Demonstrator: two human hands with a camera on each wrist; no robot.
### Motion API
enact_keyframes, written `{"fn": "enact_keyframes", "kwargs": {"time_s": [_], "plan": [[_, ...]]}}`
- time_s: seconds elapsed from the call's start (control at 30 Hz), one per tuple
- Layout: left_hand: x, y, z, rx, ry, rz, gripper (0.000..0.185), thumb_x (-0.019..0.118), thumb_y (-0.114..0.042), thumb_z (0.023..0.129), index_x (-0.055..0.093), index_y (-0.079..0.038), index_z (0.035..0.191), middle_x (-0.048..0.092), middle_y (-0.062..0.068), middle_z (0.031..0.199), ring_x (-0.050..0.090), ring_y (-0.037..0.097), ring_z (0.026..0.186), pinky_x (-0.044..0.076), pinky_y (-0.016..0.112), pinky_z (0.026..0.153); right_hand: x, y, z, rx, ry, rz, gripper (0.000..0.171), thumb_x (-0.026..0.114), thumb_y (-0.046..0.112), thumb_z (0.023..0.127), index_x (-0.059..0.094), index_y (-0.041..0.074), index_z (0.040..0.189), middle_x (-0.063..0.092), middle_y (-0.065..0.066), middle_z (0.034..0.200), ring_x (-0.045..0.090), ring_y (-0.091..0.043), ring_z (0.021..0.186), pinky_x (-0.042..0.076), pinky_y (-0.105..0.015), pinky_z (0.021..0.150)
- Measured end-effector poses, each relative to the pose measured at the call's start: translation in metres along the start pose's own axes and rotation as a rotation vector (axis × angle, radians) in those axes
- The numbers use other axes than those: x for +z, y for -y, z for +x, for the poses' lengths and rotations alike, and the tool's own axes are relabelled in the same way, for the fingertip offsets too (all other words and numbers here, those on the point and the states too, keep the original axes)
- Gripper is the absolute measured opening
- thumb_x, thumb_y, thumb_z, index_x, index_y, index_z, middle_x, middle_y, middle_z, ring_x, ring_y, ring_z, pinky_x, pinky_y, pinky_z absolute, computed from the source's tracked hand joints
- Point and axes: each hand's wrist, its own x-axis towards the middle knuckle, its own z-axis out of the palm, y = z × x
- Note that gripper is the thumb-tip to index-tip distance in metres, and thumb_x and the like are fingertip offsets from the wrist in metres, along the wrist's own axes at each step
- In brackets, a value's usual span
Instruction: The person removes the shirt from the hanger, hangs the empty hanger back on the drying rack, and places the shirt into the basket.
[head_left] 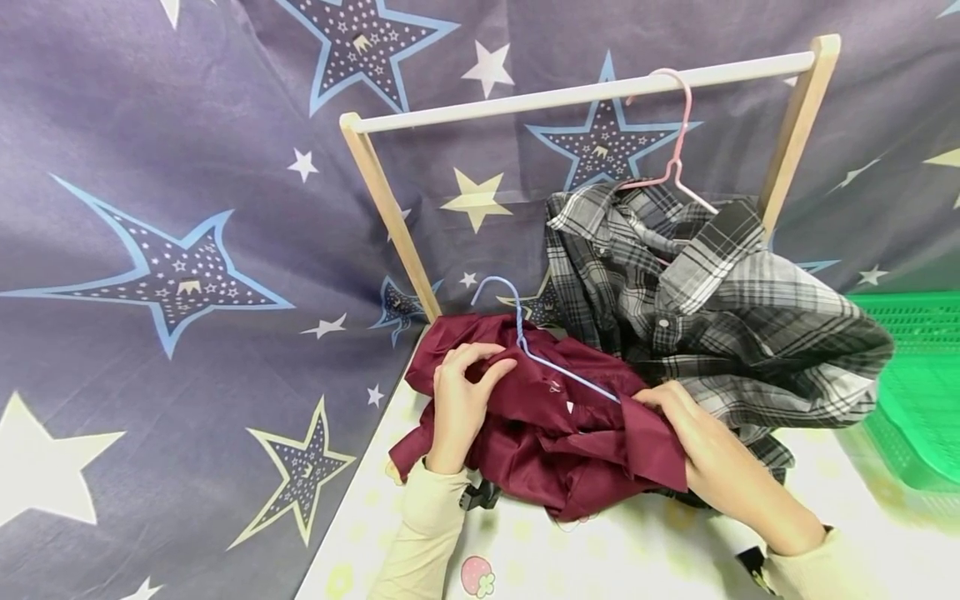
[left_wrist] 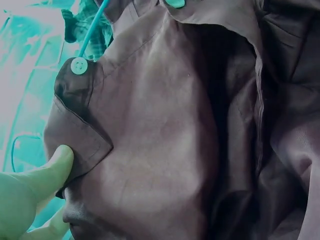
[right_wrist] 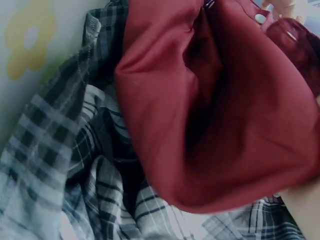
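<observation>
A maroon shirt (head_left: 525,392) lies bunched over the table, with a blue hanger (head_left: 558,367) partly inside it. The hanger's hook stands up above the collar, and its right arm runs toward the shirt's right side. My left hand (head_left: 459,408) pinches the cloth near the collar, left of the hook. In the left wrist view, the thumb (left_wrist: 60,162) presses on a folded collar corner beside a button (left_wrist: 79,65). With my right hand (head_left: 693,433) I grip the shirt by the right end of the hanger. Its fingertips are partly hidden by cloth.
Behind stands a rack with a white rail (head_left: 525,102) and wooden posts. From it a black-and-white plaid shirt (head_left: 675,283) hangs on a pink hanger (head_left: 678,150), close beside the maroon one. A green basket (head_left: 915,417) stands at the right. A star-patterned curtain (head_left: 225,150) hangs behind.
</observation>
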Motion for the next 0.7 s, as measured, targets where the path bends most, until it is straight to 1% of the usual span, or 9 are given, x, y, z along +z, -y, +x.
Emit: {"fn": "enact_keyframes", "kwargs": {"time_s": [0.1, 0.2, 0.33, 0.4, 0.43, 0.5, 0.57, 0.63, 0.7], "plan": [[-0.002, 0.001, 0.000, 0.002, -0.002, -0.002, 0.020, 0.081, -0.028, 0.081, 0.078, -0.015, 0.095, 0.075, -0.003, 0.093, 0.062, 0.018, 0.091, 0.048, 0.033, 0.084, -0.004, 0.003, 0.000, 0.009, 0.013, -0.006, 0.053, 0.078, 0.015, 0.084, 0.052, 0.016, 0.131, 0.051, 0.009, 0.121, 0.053, -0.006, 0.109, 0.042, -0.021, 0.094], [-0.002, 0.002, 0.000, 0.005, 0.000, 0.001, 0.021, 0.081, -0.029, 0.081, 0.078, -0.015, 0.096, 0.075, -0.003, 0.092, 0.062, 0.017, 0.090, 0.048, 0.032, 0.083, -0.008, 0.006, 0.001, -0.007, 0.024, -0.002, 0.059, 0.081, 0.015, 0.080, 0.052, 0.011, 0.132, 0.052, 0.004, 0.124, 0.051, -0.010, 0.114, 0.034, -0.014, 0.102], [0.001, 0.003, 0.001, 0.025, -0.007, 0.022, 0.020, 0.081, -0.030, 0.081, 0.078, -0.016, 0.096, 0.075, -0.003, 0.092, 0.062, 0.018, 0.090, 0.048, 0.032, 0.084, -0.012, 0.011, 0.002, -0.039, 0.070, -0.013, 0.075, 0.083, 0.016, 0.075, 0.046, 0.006, 0.138, 0.049, -0.003, 0.132, 0.045, -0.014, 0.123, 0.021, -0.007, 0.109], [0.002, 0.003, 0.001, 0.030, -0.008, 0.037, 0.020, 0.080, -0.031, 0.082, 0.078, -0.018, 0.096, 0.075, -0.004, 0.093, 0.062, 0.018, 0.090, 0.047, 0.033, 0.086, -0.014, 0.016, 0.003, -0.051, 0.107, -0.017, 0.085, 0.083, 0.012, 0.069, 0.041, 0.006, 0.143, 0.046, -0.005, 0.136, 0.043, -0.016, 0.126, 0.016, -0.004, 0.110], [0.002, 0.003, 0.001, 0.028, -0.007, 0.046, 0.020, 0.080, -0.031, 0.082, 0.078, -0.018, 0.097, 0.075, -0.004, 0.093, 0.062, 0.018, 0.090, 0.046, 0.034, 0.088, -0.015, 0.019, 0.003, -0.054, 0.125, -0.025, 0.091, 0.083, 0.010, 0.066, 0.039, 0.007, 0.145, 0.044, -0.005, 0.138, 0.042, -0.017, 0.127, 0.018, -0.006, 0.110], [0.002, 0.003, 0.000, 0.025, -0.004, 0.059, 0.021, 0.080, -0.033, 0.082, 0.078, -0.019, 0.097, 0.075, -0.005, 0.094, 0.061, 0.018, 0.091, 0.045, 0.035, 0.090, -0.016, 0.024, 0.004, -0.045, 0.171, -0.045, 0.103, 0.083, 0.007, 0.058, 0.035, 0.009, 0.149, 0.040, -0.007, 0.143, 0.041, -0.018, 0.129, 0.029, -0.014, 0.111], [0.002, 0.002, -0.001, 0.018, -0.005, 0.066, 0.021, 0.080, -0.033, 0.081, 0.078, -0.019, 0.097, 0.075, -0.005, 0.094, 0.061, 0.018, 0.091, 0.044, 0.037, 0.092, -0.017, 0.028, 0.004, -0.035, 0.202, -0.060, 0.110, 0.083, 0.007, 0.054, 0.032, 0.012, 0.151, 0.037, -0.006, 0.146, 0.040, -0.018, 0.131, 0.034, -0.018, 0.107], [0.002, 0.002, -0.001, 0.017, -0.010, 0.071, 0.021, 0.080, -0.033, 0.081, 0.078, -0.019, 0.097, 0.075, -0.004, 0.093, 0.061, 0.018, 0.090, 0.043, 0.037, 0.092, -0.017, 0.030, 0.005, -0.034, 0.214, -0.077, 0.110, 0.086, 0.012, 0.057, 0.031, 0.013, 0.152, 0.036, -0.006, 0.148, 0.040, -0.018, 0.133, 0.036, -0.019, 0.106], [0.002, 0.002, -0.002, 0.023, -0.017, 0.074, 0.019, 0.080, -0.032, 0.081, 0.078, -0.020, 0.096, 0.074, -0.004, 0.092, 0.061, 0.018, 0.089, 0.043, 0.038, 0.092, -0.017, 0.032, 0.006, -0.045, 0.208, -0.074, 0.108, 0.088, 0.022, 0.061, 0.031, 0.013, 0.153, 0.036, -0.007, 0.149, 0.039, -0.018, 0.134, 0.029, -0.013, 0.108]]}}
